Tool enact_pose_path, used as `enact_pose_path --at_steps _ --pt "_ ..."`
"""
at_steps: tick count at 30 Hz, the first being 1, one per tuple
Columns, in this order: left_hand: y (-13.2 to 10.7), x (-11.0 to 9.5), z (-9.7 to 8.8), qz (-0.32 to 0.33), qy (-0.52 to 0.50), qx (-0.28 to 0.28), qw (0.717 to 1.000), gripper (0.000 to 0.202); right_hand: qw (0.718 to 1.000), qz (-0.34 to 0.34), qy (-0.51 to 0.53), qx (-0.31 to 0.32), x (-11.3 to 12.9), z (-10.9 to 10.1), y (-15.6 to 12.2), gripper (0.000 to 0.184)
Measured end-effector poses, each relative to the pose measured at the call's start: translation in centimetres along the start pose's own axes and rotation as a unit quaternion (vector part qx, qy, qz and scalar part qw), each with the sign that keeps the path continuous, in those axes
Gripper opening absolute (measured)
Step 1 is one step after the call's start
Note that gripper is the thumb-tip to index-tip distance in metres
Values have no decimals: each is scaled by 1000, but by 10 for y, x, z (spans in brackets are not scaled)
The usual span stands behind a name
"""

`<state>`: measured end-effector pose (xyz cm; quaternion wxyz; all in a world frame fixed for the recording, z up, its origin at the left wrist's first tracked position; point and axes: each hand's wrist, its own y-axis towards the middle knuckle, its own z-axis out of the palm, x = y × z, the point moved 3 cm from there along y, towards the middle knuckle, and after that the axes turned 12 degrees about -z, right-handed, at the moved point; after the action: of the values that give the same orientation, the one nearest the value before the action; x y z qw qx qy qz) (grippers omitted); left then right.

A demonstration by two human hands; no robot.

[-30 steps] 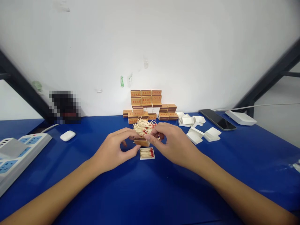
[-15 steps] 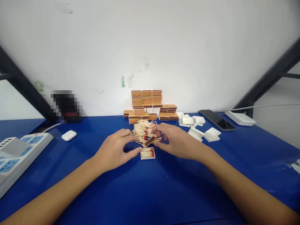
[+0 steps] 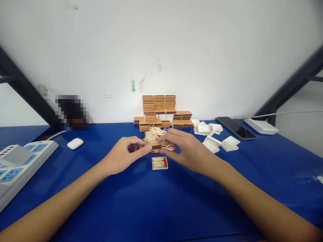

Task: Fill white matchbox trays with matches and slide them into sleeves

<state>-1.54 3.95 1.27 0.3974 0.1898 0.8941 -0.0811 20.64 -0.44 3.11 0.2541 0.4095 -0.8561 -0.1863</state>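
Note:
Between my two hands is a matchbox sleeve (image 3: 156, 146), its dark brown striking side facing me. My left hand (image 3: 128, 153) pinches the sleeve's left end between thumb and fingers. At the other end, the fingertips of my right hand (image 3: 185, 144) close on it. Just below, on the blue table, lies a white matchbox tray (image 3: 159, 168) filled with red-headed matches (image 3: 158, 162). A loose heap of matches (image 3: 152, 134) spreads behind the sleeve, partly hidden by my hands.
Stacked matchboxes (image 3: 159, 106) stand against the wall. Right of them lie several white matchbox trays (image 3: 212, 143), a phone (image 3: 236, 127) and a white device (image 3: 261, 126). At left are a power strip (image 3: 35, 161) and a white earbud case (image 3: 75, 144).
My left hand has closed on the left end of the sleeve, which it was only near before. The sleeve has turned from a slant to nearly level and risen slightly.

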Motion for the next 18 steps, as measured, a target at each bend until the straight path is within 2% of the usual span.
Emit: enact_pose_path --at_steps 2,4,6,8,12,18 --pt "1 -1 -3 25 8 -34 999 37 998 42 7 36 -5 1 -3 25" --pt "1 -1 -5 61 16 -69 996 33 992 74 30 103 -10 4 -6 33" --pt "0 -1 -6 90 18 -86 992 34 981 84 51 167 -14 8 -9 34" --pt "1 1 -6 104 19 -86 991 35 976 84 60 193 -15 10 -10 31" --pt "2 7 -7 107 24 -85 990 39 980 75 58 175 -17 1 -8 22" --pt "5 10 -11 104 29 -111 988 44 986 139 69 68 -33 -30 -7 26"
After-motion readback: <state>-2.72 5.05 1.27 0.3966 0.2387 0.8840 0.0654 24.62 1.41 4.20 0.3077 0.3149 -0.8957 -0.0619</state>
